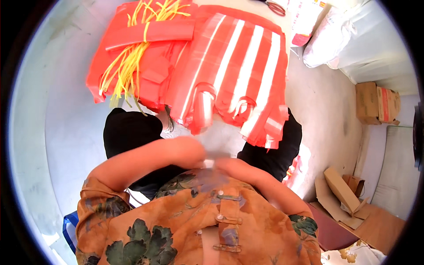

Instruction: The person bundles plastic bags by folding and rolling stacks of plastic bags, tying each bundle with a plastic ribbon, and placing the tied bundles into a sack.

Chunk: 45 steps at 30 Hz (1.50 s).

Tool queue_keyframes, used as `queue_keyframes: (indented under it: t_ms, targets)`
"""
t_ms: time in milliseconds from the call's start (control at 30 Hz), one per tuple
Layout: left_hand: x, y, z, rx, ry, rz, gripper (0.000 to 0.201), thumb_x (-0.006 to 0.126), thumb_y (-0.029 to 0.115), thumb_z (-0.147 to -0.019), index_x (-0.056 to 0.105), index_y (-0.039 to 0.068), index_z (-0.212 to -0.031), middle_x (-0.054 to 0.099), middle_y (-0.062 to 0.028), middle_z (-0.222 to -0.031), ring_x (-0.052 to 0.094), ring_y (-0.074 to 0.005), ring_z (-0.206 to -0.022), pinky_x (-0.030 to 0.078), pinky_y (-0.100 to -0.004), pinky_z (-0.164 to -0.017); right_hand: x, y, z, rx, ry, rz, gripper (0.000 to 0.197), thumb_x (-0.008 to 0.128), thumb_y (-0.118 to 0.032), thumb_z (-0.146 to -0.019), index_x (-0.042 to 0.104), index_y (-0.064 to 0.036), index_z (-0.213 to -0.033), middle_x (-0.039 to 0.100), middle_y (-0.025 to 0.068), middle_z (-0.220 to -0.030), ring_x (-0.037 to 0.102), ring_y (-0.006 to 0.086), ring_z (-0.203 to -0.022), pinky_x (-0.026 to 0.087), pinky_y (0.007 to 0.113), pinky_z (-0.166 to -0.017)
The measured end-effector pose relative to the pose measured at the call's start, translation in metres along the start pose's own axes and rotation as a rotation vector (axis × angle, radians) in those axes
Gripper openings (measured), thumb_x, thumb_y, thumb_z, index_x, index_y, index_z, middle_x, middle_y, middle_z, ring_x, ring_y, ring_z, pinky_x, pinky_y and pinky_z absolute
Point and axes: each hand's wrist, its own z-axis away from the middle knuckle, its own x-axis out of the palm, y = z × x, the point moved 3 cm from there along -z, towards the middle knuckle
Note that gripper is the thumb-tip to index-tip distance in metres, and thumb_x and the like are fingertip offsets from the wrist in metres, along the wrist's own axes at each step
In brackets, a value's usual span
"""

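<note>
So both hands are tucked in close at the shirt point(185, 212), left hand point(192, 151) and right hand point(226, 166) nearly meeting. They're blurry and the fingers don't read, so I honestly can't tell if they're open, closed or pinching something. There's a pale smudge between them, too blurred to name.

Nearest stuff is the striped bags point(232, 57), a flat red stack just beyond the hands. Its long axis runs away from the person, far end leaning a bit right, and the white stripes go the same way. The loopy cut end points back at the person, with its right corner over the right leg point(265, 160) of the black trousers.

Left of that, touching, is a plain red pile point(154, 84). A folded red strip point(172, 31) lies across it, pretty much sideways, right end slightly farther off. Yellow ties point(126, 73) cross under it, slanting from far right to near left. Scissors point(276, 8) sit past the stack.
</note>
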Motion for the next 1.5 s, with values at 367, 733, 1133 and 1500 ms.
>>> queue_keyframes:
  t_ms: [367,733,1133,1500]
  targets:
    - [0.036,0.014,0.023,0.246,0.31,0.773,0.035,0.051,0.035,-0.103,0.061,0.001,-0.108,0.064,-0.0115,-0.09,0.055,-0.0171,-0.085,0.048,-0.0356,-0.081,-0.043,-0.024,-0.003,-0.23,0.44,-0.248,0.026,0.05,-0.027,-0.101,0.057,-0.002,-0.1,0.059,0.0101,-0.09,0.055,0.0191,-0.087,0.047,0.035,-0.08]
    - [0.024,0.016,0.069,0.034,0.364,1.577,0.02,0.054,0.013,-0.098,0.065,0.003,-0.111,0.066,-0.0006,-0.098,0.06,-0.0085,-0.089,0.047,-0.022,-0.079,0.01,-0.017,0.011,-0.3,-0.373,-0.396,0.047,0.065,-0.019,-0.096,0.05,-0.0009,-0.136,0.06,0.0033,-0.126,0.052,0.0132,-0.118,0.04,0.031,-0.104]
    - [0.024,-0.02,0.025,0.084,-0.257,1.268,0.036,0.064,0.023,-0.096,0.058,0.003,-0.126,0.063,-0.0065,-0.12,0.059,-0.0147,-0.11,0.045,-0.0306,-0.099,-0.012,-0.016,-0.015,-0.415,-0.142,-0.362,0.019,0.056,-0.018,-0.1,0.06,-0.0019,-0.109,0.063,0.0036,-0.096,0.056,0.0119,-0.092,0.044,0.029,-0.088]
    - [0.037,-0.024,0.033,0.01,0.124,0.747,0.029,0.067,0.019,-0.091,0.067,0.007,-0.117,0.068,-0.0119,-0.109,0.063,-0.0223,-0.098,0.049,-0.0376,-0.087,-0.046,-0.049,-0.012,-0.515,0.293,-0.132,0.02,0.062,-0.017,-0.097,0.059,-0.0046,-0.112,0.062,0.0068,-0.091,0.057,0.0124,-0.088,0.046,0.029,-0.081]
